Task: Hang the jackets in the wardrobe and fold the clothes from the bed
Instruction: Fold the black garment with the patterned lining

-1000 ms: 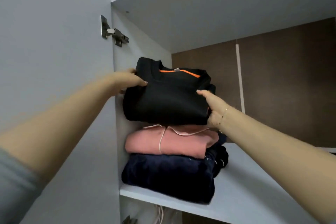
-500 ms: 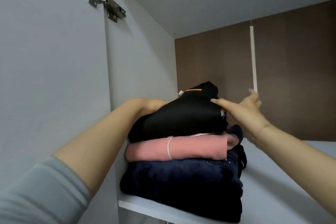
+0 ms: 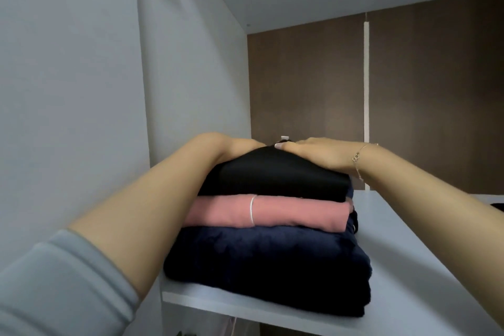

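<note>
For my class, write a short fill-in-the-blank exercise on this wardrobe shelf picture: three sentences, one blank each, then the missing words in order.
1. The folded stack on the shelf holds ____ garments.
2. The pink garment lies directly under the ____ one.
3. Both the left hand and the right hand rest on the ____ of the stack, on the black garment, above the navy garment.

Missing words: three; black; top
</note>
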`<act>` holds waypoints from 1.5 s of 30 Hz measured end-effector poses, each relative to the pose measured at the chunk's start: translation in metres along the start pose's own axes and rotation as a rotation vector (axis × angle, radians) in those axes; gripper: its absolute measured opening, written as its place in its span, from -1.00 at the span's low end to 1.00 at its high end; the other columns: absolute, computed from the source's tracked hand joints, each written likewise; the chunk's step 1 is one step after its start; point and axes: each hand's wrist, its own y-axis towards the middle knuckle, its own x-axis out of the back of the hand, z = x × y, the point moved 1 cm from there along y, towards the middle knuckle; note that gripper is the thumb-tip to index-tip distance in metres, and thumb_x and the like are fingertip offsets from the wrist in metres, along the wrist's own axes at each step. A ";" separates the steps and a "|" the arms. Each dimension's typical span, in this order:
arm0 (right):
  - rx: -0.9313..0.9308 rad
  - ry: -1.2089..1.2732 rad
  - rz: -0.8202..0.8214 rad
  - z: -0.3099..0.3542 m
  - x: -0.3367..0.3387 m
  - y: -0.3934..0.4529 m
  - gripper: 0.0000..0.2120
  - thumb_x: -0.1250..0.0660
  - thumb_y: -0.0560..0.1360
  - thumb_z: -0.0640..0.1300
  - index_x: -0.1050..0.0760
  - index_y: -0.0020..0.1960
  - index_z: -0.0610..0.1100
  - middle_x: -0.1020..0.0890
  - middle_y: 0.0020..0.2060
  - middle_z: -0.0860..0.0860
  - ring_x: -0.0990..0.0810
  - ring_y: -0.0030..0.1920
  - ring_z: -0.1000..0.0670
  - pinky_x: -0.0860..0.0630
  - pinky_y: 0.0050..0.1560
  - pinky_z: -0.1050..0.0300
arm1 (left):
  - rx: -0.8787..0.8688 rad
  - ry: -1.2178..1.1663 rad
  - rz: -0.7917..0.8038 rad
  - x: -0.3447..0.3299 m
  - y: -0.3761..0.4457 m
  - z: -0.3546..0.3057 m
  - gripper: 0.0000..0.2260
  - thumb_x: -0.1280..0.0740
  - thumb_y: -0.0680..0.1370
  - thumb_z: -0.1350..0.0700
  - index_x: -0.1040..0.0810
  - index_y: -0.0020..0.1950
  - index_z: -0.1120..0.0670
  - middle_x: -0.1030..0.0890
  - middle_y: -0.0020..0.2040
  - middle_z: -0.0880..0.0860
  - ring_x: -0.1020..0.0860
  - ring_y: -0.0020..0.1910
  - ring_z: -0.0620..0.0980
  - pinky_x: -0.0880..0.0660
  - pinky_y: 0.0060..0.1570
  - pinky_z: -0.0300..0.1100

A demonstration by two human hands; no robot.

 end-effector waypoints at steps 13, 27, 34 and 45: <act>0.012 -0.107 -0.176 0.038 0.044 -0.023 -0.55 -0.10 0.66 0.11 -0.40 0.45 -0.07 -0.38 0.46 0.05 -0.37 0.41 -0.02 -0.22 0.23 0.25 | -0.215 0.135 -0.252 0.038 -0.034 -0.028 -0.57 -0.20 0.63 -0.11 -0.45 0.42 0.09 -0.46 0.40 0.05 -0.43 0.36 0.04 -0.30 0.37 -0.11; 0.119 0.051 -0.466 0.073 0.037 -0.077 -0.69 -0.16 0.61 -0.20 -0.57 0.27 -0.15 -0.56 0.30 -0.03 -0.47 0.30 -0.03 -0.34 0.27 0.18 | -0.333 -0.314 -0.567 0.026 -0.103 -0.005 -0.72 -0.26 0.56 0.27 -0.60 0.23 0.11 -0.61 0.20 0.06 -0.52 0.17 -0.02 -0.35 0.10 -0.32; 0.111 0.515 -0.585 0.051 0.011 -0.199 -0.79 -0.22 0.61 -0.15 -0.63 0.07 0.00 -0.67 0.01 0.10 -0.60 0.06 0.14 -0.49 -0.07 0.39 | -0.508 -0.800 -0.547 -0.044 -0.179 -0.033 -0.74 -0.28 0.52 0.23 -0.63 0.04 -0.11 -0.61 -0.02 -0.21 -0.51 0.00 -0.31 -0.41 0.01 -0.33; -0.075 0.589 -0.649 0.011 -0.022 -0.407 -0.78 -0.24 0.60 -0.20 -0.64 0.12 -0.05 -0.70 0.05 0.06 -0.63 0.14 0.05 -0.56 0.19 0.13 | -0.618 -1.002 -0.035 -0.168 -0.291 -0.094 -0.73 -0.29 0.58 0.25 -0.59 0.13 -0.10 -0.65 0.09 -0.17 -0.56 0.15 -0.23 -0.51 0.18 -0.17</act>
